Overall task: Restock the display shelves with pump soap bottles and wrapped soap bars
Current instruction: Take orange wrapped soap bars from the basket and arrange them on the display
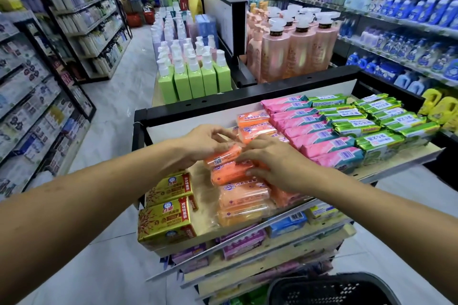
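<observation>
A black basket (332, 288) is cut off at the frame's 5 o'clock edge, and the lower shelf tiers are mostly hidden beneath the top shelf (205, 233). Print on the wrappers is too small to read. Both forearms reach forward from 7 and 4 o'clock. The left hand (205, 142) curls its fingers over an orange wrapped soap bar (224, 156), gripping it atop the orange stack. The right hand (270, 163) lies spread and flat on the bar below (230, 173), fingertips touching the held bar. Gold soap boxes (166, 220) sit at 8 o'clock of the stack; green pump bottles (193, 82) stand beyond, at 12 o'clock.
</observation>
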A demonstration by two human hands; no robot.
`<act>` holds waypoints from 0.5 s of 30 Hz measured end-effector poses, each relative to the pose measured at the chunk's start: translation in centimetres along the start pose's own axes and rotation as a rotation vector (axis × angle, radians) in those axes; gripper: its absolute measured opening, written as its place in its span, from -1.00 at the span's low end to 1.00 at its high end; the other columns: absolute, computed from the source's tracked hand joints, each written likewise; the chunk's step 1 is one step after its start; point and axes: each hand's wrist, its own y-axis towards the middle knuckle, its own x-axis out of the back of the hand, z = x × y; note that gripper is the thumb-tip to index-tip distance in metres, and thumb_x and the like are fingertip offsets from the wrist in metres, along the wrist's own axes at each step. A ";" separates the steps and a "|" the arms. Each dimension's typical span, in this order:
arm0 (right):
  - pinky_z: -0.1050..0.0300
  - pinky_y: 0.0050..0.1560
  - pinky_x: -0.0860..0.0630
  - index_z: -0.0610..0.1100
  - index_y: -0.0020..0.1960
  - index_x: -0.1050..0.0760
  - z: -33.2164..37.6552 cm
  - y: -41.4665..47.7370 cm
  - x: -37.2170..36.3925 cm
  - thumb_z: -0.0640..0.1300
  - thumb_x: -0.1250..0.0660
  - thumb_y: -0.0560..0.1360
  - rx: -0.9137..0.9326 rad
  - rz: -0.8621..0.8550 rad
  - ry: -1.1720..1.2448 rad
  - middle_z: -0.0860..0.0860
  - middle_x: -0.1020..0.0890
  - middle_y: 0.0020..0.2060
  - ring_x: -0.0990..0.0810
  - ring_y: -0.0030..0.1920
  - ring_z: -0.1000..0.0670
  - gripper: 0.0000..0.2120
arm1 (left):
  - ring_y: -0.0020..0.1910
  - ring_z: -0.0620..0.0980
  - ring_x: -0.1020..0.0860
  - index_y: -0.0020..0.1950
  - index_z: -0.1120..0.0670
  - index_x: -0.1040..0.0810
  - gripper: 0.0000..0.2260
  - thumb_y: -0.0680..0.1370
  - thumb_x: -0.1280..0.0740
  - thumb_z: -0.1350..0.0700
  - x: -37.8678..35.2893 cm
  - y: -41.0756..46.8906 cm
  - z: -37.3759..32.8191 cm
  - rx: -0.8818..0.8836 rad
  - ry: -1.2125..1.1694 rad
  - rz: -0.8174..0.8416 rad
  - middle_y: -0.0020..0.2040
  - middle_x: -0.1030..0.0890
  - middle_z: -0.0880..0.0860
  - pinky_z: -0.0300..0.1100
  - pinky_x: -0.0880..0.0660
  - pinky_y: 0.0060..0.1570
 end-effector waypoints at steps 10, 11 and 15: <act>0.11 0.10 -0.38 0.00 0.20 -0.64 0.1 -0.3 0.4 -0.03 -0.46 0.48 0.026 -0.018 -0.023 0.07 -0.61 0.05 -0.47 0.08 -0.03 -0.70 | -0.01 -0.06 -0.59 0.15 -0.21 -0.58 -0.75 0.49 -0.48 -0.05 0.1 -0.6 -0.3 -0.111 0.378 -0.004 0.03 -0.61 -0.05 -0.20 -0.54 -0.07; 0.12 0.09 -0.36 0.01 0.19 -0.65 0.1 -0.3 0.4 -0.03 -0.47 0.47 0.025 -0.021 -0.020 0.07 -0.61 0.04 -0.47 0.07 -0.03 -0.71 | -0.03 -0.04 -0.59 0.21 -0.18 -0.55 -0.75 0.54 -0.41 -0.06 0.0 -0.6 -0.3 -0.158 0.462 -0.034 0.01 -0.60 -0.03 -0.17 -0.54 -0.06; 0.11 0.15 -0.37 0.04 0.17 -0.66 -0.1 -0.4 0.4 -0.01 -0.48 0.46 0.015 -0.008 -0.011 0.09 -0.61 0.02 -0.48 0.09 -0.02 -0.72 | -0.13 -0.09 -0.59 0.34 -0.04 -0.45 -0.75 0.65 -0.23 0.02 0.0 -0.3 -0.3 -0.175 0.444 -0.106 -0.08 -0.61 -0.02 -0.19 -0.52 -0.20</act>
